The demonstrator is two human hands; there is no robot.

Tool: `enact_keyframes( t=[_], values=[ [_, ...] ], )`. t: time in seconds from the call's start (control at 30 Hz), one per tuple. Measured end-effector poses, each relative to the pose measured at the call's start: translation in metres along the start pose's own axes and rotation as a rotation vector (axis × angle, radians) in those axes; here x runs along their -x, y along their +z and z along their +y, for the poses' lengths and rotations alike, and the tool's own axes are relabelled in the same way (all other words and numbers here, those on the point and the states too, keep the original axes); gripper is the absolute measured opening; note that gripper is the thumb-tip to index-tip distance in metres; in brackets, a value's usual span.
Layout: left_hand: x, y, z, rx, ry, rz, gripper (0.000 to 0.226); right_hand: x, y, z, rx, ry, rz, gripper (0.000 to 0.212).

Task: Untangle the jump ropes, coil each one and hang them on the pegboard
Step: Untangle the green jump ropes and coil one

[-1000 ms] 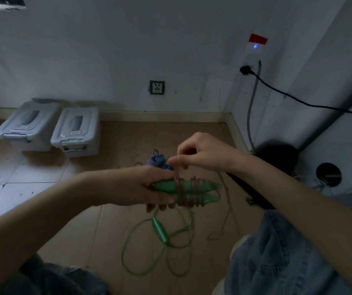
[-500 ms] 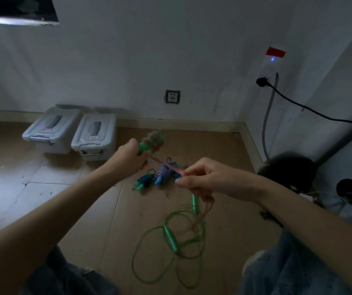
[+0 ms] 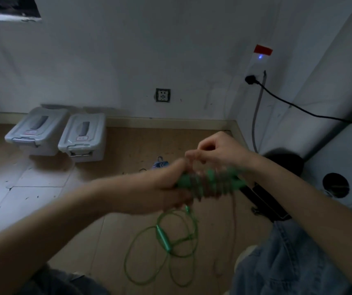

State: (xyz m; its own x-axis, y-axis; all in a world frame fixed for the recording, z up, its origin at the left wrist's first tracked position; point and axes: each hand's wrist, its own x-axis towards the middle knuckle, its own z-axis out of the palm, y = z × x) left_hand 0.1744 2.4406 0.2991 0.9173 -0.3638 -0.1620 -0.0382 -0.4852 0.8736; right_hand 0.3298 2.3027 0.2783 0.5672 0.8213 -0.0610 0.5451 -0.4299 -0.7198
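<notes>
My left hand point(image 3: 170, 186) grips a pair of green jump-rope handles point(image 3: 211, 180) held side by side, with a thin pinkish cord point(image 3: 233, 222) wound round them in several turns. My right hand point(image 3: 217, 150) hovers just above the handles and pinches the cord between fingertips; the free length hangs down to the floor. Both hands are blurred by motion. On the floor below lies a green jump rope point(image 3: 164, 239) in loose loops, one handle visible. A blue patterned rope bundle point(image 3: 160, 163) lies beyond, mostly hidden by my left hand.
Two grey lidded storage boxes point(image 3: 81, 137) stand against the wall at the left. A black cable point(image 3: 298, 109) runs from a wall plug at the right. A dark object point(image 3: 264, 199) lies on the floor beside my denim-clad knee point(image 3: 288, 258). No pegboard is in sight.
Half a second ago my hands were apart, left raised with the handles, right drawing the cord out. Now they are together again, with more cord turns round the handles.
</notes>
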Motion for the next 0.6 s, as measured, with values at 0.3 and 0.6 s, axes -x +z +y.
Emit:
enact_keyframes(
  t=[0.3, 0.6],
  values=[
    [-0.010, -0.045, -0.051, 0.500, -0.255, 0.606, 0.005, 0.009, 0.005, -0.008, -0.242, -0.023, -0.145, 0.042],
    [-0.022, -0.017, -0.063, -0.360, -0.398, 0.350, 0.018, 0.011, 0.011, -0.031, -0.069, -0.203, -0.208, 0.027]
  ],
)
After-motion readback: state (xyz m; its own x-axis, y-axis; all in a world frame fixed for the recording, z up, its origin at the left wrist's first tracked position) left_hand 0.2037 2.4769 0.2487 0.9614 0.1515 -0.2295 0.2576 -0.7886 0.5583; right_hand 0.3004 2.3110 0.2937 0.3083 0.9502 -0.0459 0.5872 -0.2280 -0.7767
